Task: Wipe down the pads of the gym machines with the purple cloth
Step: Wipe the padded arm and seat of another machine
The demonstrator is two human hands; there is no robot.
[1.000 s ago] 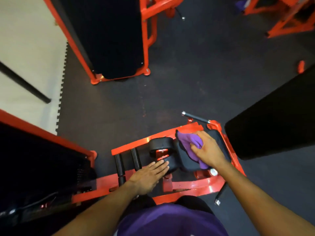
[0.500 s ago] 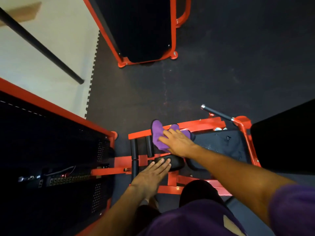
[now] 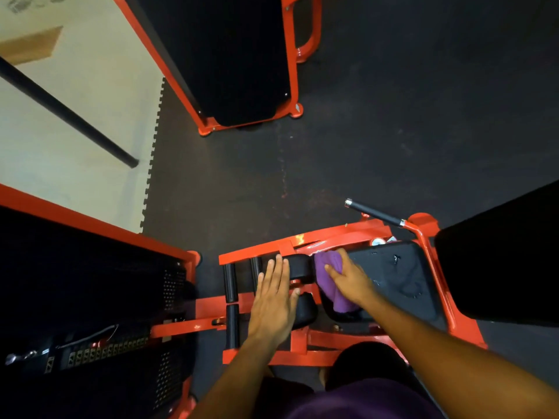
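Two hands: both low on the orange machine frame (image 3: 257,254).
Right hand (image 3: 351,278): fingers spread over the purple cloth (image 3: 328,264), pressing it down; whether they curl round it is hard to tell.
Purple cloth: at the left edge of the black seat pad (image 3: 399,273), bunched beneath the palm, a tail hanging past the wrist side.
Left hand (image 3: 273,300): flat, fingers straight, resting on the roller pad (image 3: 299,263) just beside the cloth.
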